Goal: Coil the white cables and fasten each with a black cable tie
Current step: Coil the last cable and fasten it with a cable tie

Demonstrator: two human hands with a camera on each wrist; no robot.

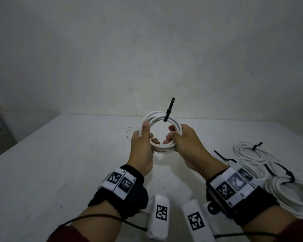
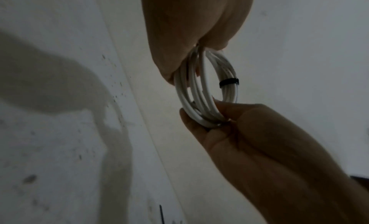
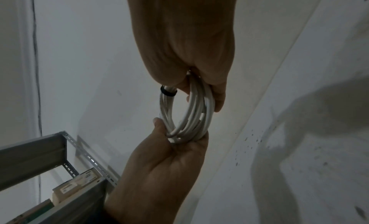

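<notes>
Plain grey walls back a speckled white table. Above it, the left hand and right hand each grip opposite sides of a round white cable coil, its far arc cinched by a black cable tie with the tail sticking up.

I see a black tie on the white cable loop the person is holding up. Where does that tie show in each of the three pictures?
Head: the black cable tie sits at the top of the held coil, tail pointing up, just right of centre.
Left wrist: a black band on the coil's right side, centre right.
Right wrist: a black band at the coil's upper left, under the right hand.
Shared landmark: the white coil gripped by both hands.
</notes>
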